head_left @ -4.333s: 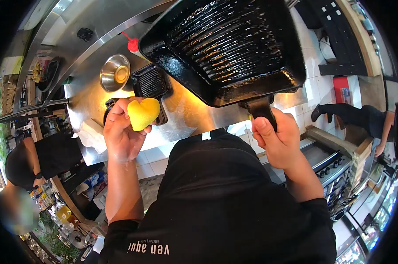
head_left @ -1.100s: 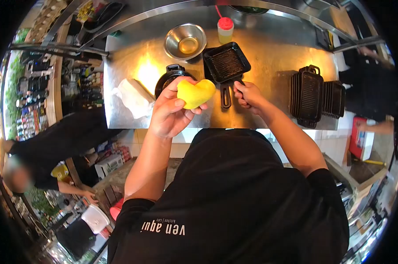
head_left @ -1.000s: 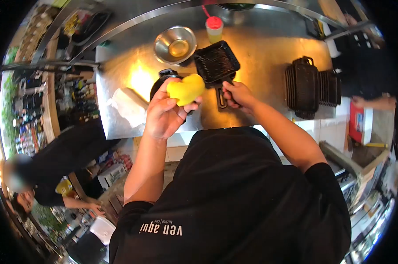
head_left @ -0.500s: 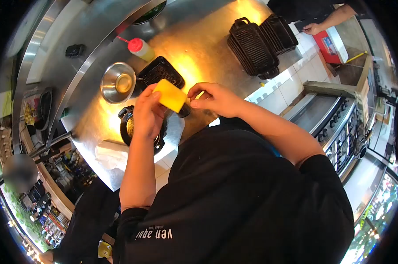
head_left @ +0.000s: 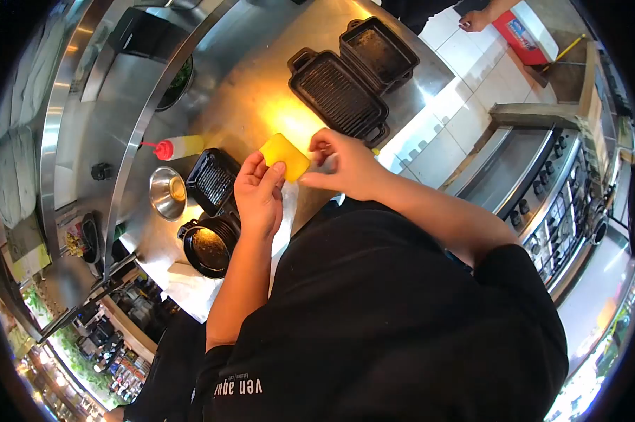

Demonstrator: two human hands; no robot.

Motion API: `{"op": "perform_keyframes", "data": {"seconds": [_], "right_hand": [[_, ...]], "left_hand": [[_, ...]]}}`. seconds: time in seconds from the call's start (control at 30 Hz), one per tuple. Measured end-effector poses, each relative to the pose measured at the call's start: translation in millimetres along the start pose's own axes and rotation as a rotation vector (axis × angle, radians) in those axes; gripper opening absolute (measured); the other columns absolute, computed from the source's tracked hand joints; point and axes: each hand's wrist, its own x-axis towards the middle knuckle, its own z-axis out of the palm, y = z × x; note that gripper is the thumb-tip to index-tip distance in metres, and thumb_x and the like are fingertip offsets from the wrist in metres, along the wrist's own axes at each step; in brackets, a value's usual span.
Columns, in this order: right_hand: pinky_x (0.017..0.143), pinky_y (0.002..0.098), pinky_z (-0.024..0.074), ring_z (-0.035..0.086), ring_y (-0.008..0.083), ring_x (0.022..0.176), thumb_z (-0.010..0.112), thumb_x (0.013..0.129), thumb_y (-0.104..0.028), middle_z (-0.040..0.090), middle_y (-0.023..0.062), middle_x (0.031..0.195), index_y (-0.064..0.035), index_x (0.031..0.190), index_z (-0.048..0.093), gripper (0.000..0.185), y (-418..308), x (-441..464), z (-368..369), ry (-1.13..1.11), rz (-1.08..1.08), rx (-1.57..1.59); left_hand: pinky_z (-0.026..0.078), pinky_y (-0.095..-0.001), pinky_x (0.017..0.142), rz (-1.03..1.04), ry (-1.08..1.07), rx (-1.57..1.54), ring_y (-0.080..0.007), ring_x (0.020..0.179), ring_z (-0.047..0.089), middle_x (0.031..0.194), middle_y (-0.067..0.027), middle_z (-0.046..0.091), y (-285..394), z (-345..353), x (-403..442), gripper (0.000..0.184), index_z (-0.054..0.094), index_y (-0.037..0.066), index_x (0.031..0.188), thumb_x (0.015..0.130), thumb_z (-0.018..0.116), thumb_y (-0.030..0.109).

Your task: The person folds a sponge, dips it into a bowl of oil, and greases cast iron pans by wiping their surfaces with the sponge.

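Observation:
My left hand (head_left: 261, 200) is closed on a yellow sponge (head_left: 285, 157), a rounded rectangular block, with the thumb across its near face. My right hand (head_left: 347, 165) is just right of the sponge, its fingers curled and the thumb apart from them. Nothing shows in its grip. Left of my left hand are a rectangular ridged black pan (head_left: 215, 181) and a round black pan (head_left: 210, 247). A metal bowl (head_left: 167, 194) sits beside them, and a squeeze bottle (head_left: 184, 147) with a red cap lies farther up.
Beyond my hands, a ridged cast-iron pan (head_left: 338, 95) and a deeper black pan (head_left: 379, 50) are on the metal counter (head_left: 250, 84). Another person's hand (head_left: 475, 20) is at the top right, near a red and white cooler (head_left: 520, 34). A stove (head_left: 553, 193) stands to the right.
The view has shifted, so the counter items appear lower and farther left. The sponge has turned slightly in my left hand. My right thumb and fingers have spread farther apart.

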Motion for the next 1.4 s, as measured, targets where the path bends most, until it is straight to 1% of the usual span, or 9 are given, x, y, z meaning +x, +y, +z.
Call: {"op": "perform_keyframes", "data": {"seconds": [0.1, 0.17, 0.3, 0.47, 0.53, 0.63, 0.83, 1.27, 1.4], "right_hand": [[0.072, 0.0330, 0.0512, 0.062, 0.0161, 0.079, 0.087, 0.087, -0.026, 0.064, 0.0068, 0.088, -0.0046, 0.106, 0.067, 0.034, 55, -26, -56, 0.161, 0.041, -0.008], [0.067, 0.0299, 0.0513, 0.063, 0.0134, 0.072, 0.084, 0.093, -0.024, 0.066, 0.0061, 0.085, -0.0040, 0.102, 0.067, 0.028, 70, -40, -91, 0.234, 0.283, -0.135], [0.066, 0.0280, 0.0568, 0.074, 0.0160, 0.080, 0.078, 0.101, -0.030, 0.074, 0.0084, 0.093, -0.0025, 0.108, 0.067, 0.030, 103, -42, -114, 0.087, 0.686, 0.187], [0.068, 0.0290, 0.0589, 0.076, 0.0179, 0.085, 0.078, 0.101, -0.028, 0.074, 0.0091, 0.099, -0.0016, 0.110, 0.065, 0.031, 109, -29, -122, 0.021, 0.723, 0.360], [0.071, 0.0299, 0.0599, 0.076, 0.0182, 0.088, 0.080, 0.100, -0.027, 0.074, 0.0083, 0.102, -0.0045, 0.108, 0.064, 0.028, 95, -27, -118, 0.153, 0.806, 0.490], [0.082, 0.0332, 0.0610, 0.074, 0.0184, 0.096, 0.080, 0.100, -0.024, 0.074, 0.0063, 0.104, -0.0108, 0.104, 0.063, 0.022, 76, -19, -109, 0.147, 0.704, 0.556], [0.098, 0.0461, 0.0650, 0.072, 0.0188, 0.100, 0.063, 0.102, -0.001, 0.071, 0.0084, 0.107, -0.0030, 0.111, 0.061, 0.009, 74, -9, -94, 0.273, 0.634, 0.779], [0.096, 0.0430, 0.0659, 0.076, 0.0223, 0.097, 0.060, 0.098, 0.003, 0.074, 0.0086, 0.110, -0.0036, 0.115, 0.063, 0.019, 35, -8, -36, 0.207, 0.574, 0.710], [0.096, 0.0443, 0.0661, 0.077, 0.0241, 0.097, 0.061, 0.097, 0.003, 0.074, 0.0103, 0.111, -0.0028, 0.117, 0.061, 0.020, 58, -14, 13, 0.196, 0.633, 0.641]], "left_hand": [[0.055, -0.0349, 0.106, 0.070, -0.017, 0.181, -0.0219, 0.118, 0.069, 0.128, -0.0149, 0.071, 4, 20, 20, 0.043, 0.058, -0.004, 0.134, 0.095, 0.074, -0.008], [0.055, -0.0345, 0.105, 0.081, 0.017, 0.252, -0.0213, 0.116, 0.069, 0.127, -0.0146, 0.071, 6, 29, 30, 0.045, 0.058, -0.004, 0.135, 0.093, 0.076, -0.007], [0.055, -0.0329, 0.104, 0.121, 0.069, 0.442, -0.0201, 0.114, 0.068, 0.124, -0.0133, 0.071, 3, 33, 35, 0.047, 0.059, -0.004, 0.134, 0.091, 0.079, -0.006], [0.058, -0.0320, 0.096, 0.119, 0.059, 0.507, -0.0180, 0.108, 0.069, 0.118, -0.0107, 0.071, -15, 11, 11, 0.045, 0.060, -0.001, 0.132, 0.091, 0.079, -0.003], [0.058, -0.0312, 0.094, 0.133, 0.111, 0.637, -0.0164, 0.105, 0.069, 0.116, -0.0089, 0.072, -27, -3, -2, 0.046, 0.062, 0.001, 0.131, 0.090, 0.082, 0.001], [0.058, -0.0308, 0.091, 0.088, 0.172, 0.803, -0.0153, 0.102, 0.070, 0.113, -0.0078, 0.073, -33, -14, -24, 0.048, 0.063, 0.001, 0.130, 0.088, 0.085, 0.005], [0.059, -0.0333, 0.087, 0.192, 0.223, 0.961, -0.0192, 0.093, 0.073, 0.107, -0.0106, 0.077, -21, -16, -55, 0.044, 0.069, 0.002, 0.125, 0.085, 0.086, 0.009], [0.060, -0.0327, 0.083, 0.391, 0.428, 0.711, -0.0187, 0.093, 0.075, 0.103, -0.0118, 0.078, 15, -158, -109, 0.044, 0.069, 0.000, 0.125, 0.084, 0.086, 0.004], [0.061, -0.0338, 0.080, 0.456, 0.701, 0.990, -0.0196, 0.086, 0.076, 0.098, -0.0113, 0.079, 65, -253, -72, 0.036, 0.072, 0.002, 0.119, 0.088, 0.086, 0.014]]}}
